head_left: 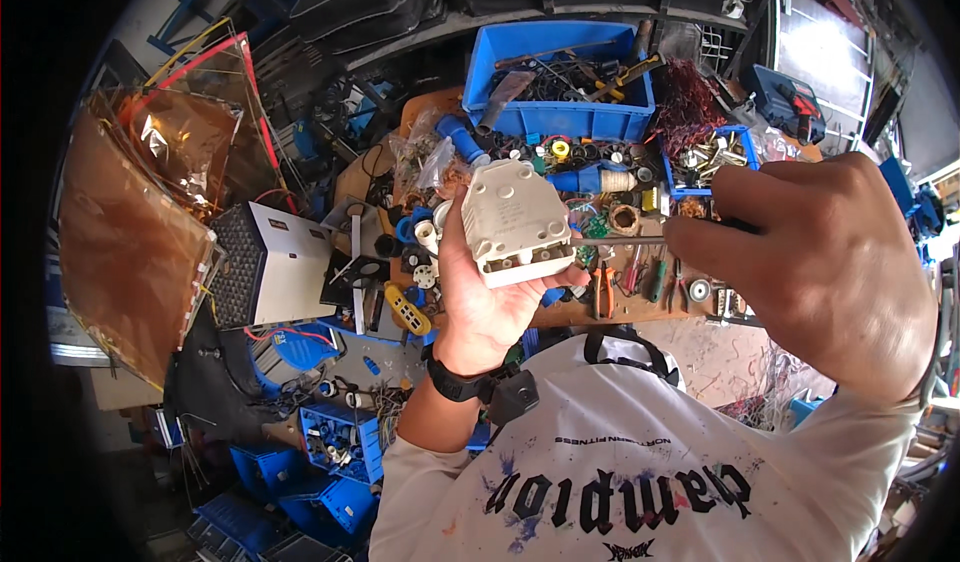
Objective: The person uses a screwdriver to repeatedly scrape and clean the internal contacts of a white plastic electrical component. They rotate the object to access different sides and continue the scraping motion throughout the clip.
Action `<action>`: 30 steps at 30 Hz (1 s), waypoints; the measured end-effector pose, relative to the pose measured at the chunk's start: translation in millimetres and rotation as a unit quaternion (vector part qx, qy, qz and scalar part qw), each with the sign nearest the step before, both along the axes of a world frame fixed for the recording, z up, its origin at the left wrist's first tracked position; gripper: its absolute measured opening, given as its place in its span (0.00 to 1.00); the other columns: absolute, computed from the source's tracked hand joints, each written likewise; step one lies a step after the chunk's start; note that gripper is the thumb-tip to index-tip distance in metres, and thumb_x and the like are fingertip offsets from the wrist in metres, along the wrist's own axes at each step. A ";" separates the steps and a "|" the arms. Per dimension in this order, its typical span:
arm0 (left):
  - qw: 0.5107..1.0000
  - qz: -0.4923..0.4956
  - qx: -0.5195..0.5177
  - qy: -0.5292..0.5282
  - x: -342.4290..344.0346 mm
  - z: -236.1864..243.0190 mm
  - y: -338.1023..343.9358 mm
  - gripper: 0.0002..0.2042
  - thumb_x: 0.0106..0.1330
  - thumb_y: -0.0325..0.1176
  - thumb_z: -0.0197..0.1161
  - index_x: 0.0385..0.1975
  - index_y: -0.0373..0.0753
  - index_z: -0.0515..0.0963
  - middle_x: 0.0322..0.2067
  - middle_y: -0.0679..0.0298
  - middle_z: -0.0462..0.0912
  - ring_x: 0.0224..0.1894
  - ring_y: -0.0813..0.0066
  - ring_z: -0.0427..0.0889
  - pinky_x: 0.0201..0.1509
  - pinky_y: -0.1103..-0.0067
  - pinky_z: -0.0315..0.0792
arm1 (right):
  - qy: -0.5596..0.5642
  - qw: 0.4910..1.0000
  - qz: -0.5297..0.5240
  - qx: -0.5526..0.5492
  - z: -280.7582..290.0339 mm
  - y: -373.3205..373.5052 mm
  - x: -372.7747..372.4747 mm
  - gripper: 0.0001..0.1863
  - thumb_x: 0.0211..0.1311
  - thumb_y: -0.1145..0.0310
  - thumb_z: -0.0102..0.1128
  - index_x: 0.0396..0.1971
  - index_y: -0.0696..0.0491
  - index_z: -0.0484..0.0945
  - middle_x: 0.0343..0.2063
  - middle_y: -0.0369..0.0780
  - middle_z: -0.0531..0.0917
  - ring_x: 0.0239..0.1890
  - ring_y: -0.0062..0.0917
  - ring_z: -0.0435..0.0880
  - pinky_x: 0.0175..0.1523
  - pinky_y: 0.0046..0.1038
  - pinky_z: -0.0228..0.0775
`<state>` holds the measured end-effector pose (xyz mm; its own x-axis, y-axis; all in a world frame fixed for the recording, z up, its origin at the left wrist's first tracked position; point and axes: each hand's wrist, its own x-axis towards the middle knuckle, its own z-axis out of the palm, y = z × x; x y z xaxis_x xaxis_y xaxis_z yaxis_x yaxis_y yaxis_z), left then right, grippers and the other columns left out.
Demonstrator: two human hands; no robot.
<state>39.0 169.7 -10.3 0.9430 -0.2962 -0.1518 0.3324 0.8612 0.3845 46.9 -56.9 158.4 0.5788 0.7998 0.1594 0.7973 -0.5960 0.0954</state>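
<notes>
My left hand (487,307) holds up an off-white plastic housing (515,207), its flat back with raised round bosses facing me. Along the housing's near edge runs an open slot with small parts inside. From the right, my right hand (825,252) is closed round a screwdriver (630,241), whose handle is mostly hidden in the fist. Its thin metal shaft points left and reaches the housing's right edge near the slot. Whether the tip sits inside the slot or only touches the edge, I cannot tell.
Beyond my hands, the wooden bench (650,308) carries pliers (603,292), a green-handled tool (658,280) and many loose electrical parts. A large blue crate (570,120) of tools stands at the back. A yellow socket strip (407,309) lies to the left.
</notes>
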 end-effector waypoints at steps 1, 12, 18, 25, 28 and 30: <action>1.000 -0.006 -0.007 -0.002 -0.9 -0.9 1.8 0.30 0.71 0.60 0.38 0.57 0.41 0.70 0.45 0.51 0.81 0.41 0.53 0.85 0.37 0.53 0.82 | 0.021 1.000 0.009 0.004 -0.6 -4.5 3.5 0.10 0.43 0.72 0.65 0.30 0.50 0.82 0.19 0.35 0.73 0.19 0.27 0.77 0.22 0.31 0.67; 0.997 -0.037 -0.069 -0.027 -4.0 -15.7 10.9 0.30 0.70 0.60 0.41 0.61 0.44 0.68 0.51 0.48 0.78 0.45 0.52 0.84 0.41 0.52 0.81 | -0.047 0.995 0.074 0.049 -23.2 -14.4 8.2 0.14 0.43 0.73 0.64 0.35 0.51 0.83 0.18 0.34 0.72 0.18 0.25 0.74 0.20 0.28 0.65; 0.996 -0.035 -0.067 -0.035 -4.9 -15.2 9.3 0.31 0.70 0.59 0.42 0.62 0.40 0.65 0.51 0.47 0.77 0.47 0.51 0.83 0.41 0.52 0.81 | -0.079 0.994 0.069 0.025 -18.0 -11.7 -2.9 0.14 0.44 0.71 0.65 0.35 0.52 0.82 0.19 0.33 0.72 0.19 0.24 0.74 0.19 0.28 0.65; 0.995 -0.037 -0.083 -0.030 -10.0 -11.9 9.3 0.32 0.70 0.57 0.43 0.61 0.34 0.65 0.52 0.46 0.76 0.49 0.49 0.81 0.41 0.53 0.81 | 0.079 0.992 0.051 0.078 -21.0 -17.6 2.9 0.14 0.44 0.74 0.69 0.35 0.53 0.83 0.18 0.35 0.76 0.18 0.27 0.79 0.21 0.30 0.68; 0.991 -0.064 -0.109 -0.045 -9.5 -15.3 11.8 0.34 0.69 0.55 0.46 0.62 0.28 0.63 0.52 0.44 0.74 0.49 0.47 0.80 0.42 0.54 0.81 | 0.141 0.983 0.053 0.107 -19.9 -18.3 8.8 0.15 0.43 0.76 0.70 0.35 0.54 0.83 0.21 0.38 0.80 0.21 0.30 0.82 0.24 0.31 0.70; 0.989 -0.078 -0.116 -0.046 -10.7 -16.6 13.3 0.34 0.69 0.55 0.48 0.62 0.28 0.61 0.52 0.44 0.73 0.49 0.48 0.79 0.43 0.55 0.81 | 0.182 0.972 0.062 0.138 -23.3 -20.9 16.0 0.15 0.42 0.78 0.69 0.35 0.55 0.83 0.23 0.40 0.83 0.24 0.32 0.84 0.27 0.31 0.73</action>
<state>28.3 183.0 -26.9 0.8898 -0.4558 0.0223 0.4406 0.8709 0.2178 62.9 -77.9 135.1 0.5389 0.8229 0.1799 0.8156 -0.4564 -0.3556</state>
